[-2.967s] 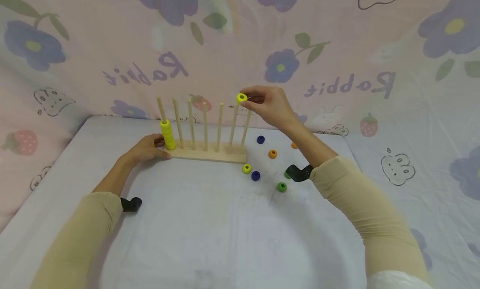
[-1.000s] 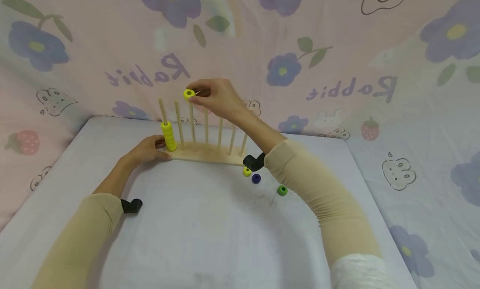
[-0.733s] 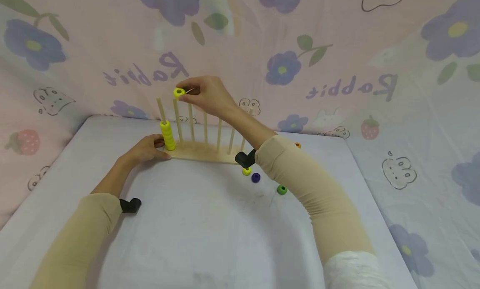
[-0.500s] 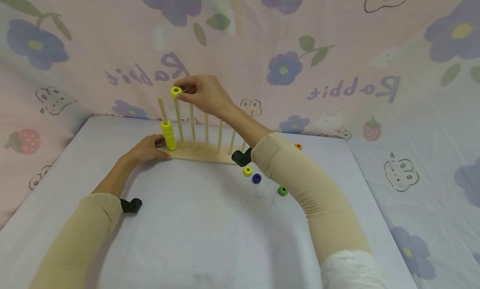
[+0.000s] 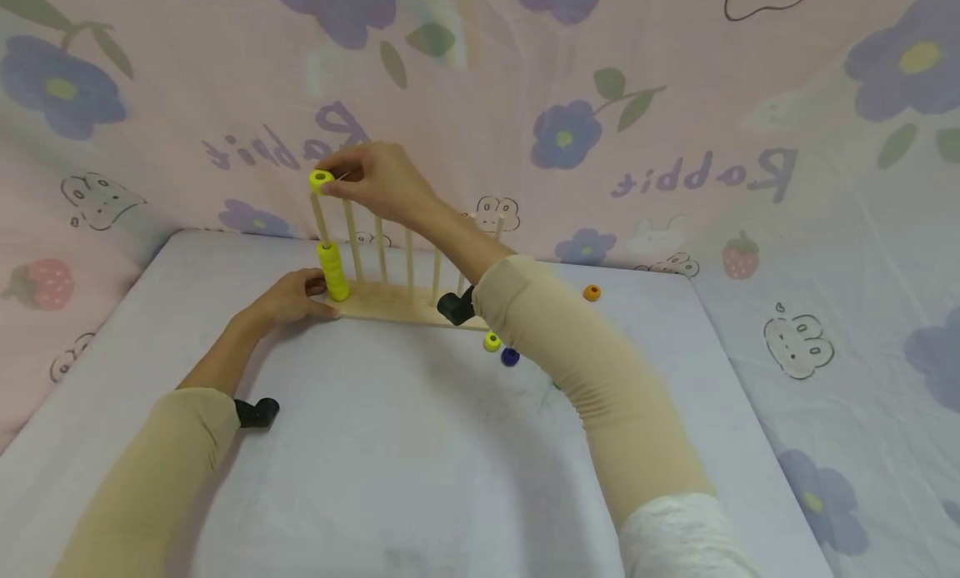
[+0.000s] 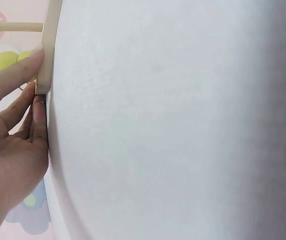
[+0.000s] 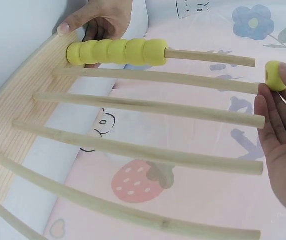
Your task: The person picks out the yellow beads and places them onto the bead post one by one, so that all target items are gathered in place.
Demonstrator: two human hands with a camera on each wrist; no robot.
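Note:
A wooden peg rack [image 5: 405,306] with a row of upright pegs stands toward the back of the table. Its leftmost peg carries a stack of yellow beads [image 5: 333,271], the upper part of the peg bare. My right hand [image 5: 386,178] pinches another yellow bead [image 5: 322,181] between thumb and fingers, its hole turned toward the head camera. In the right wrist view that bead [image 7: 273,76] is just beyond the tip of the leftmost peg [image 7: 218,57], slightly apart from it. My left hand [image 5: 288,299] grips the rack's left end, thumb [image 6: 35,57] against the base.
Loose beads lie right of the rack: a yellow one [image 5: 492,341], a dark blue one [image 5: 510,357] and an orange one [image 5: 592,293]. A sliver of green shows beside the right sleeve [image 5: 592,361]. A flower-printed cloth [image 5: 480,87] hangs behind the white table [image 5: 360,461].
My right hand has carried the yellow bead leftward along the peg tops, from the right end to the leftmost peg. My left hand stays at the rack's end.

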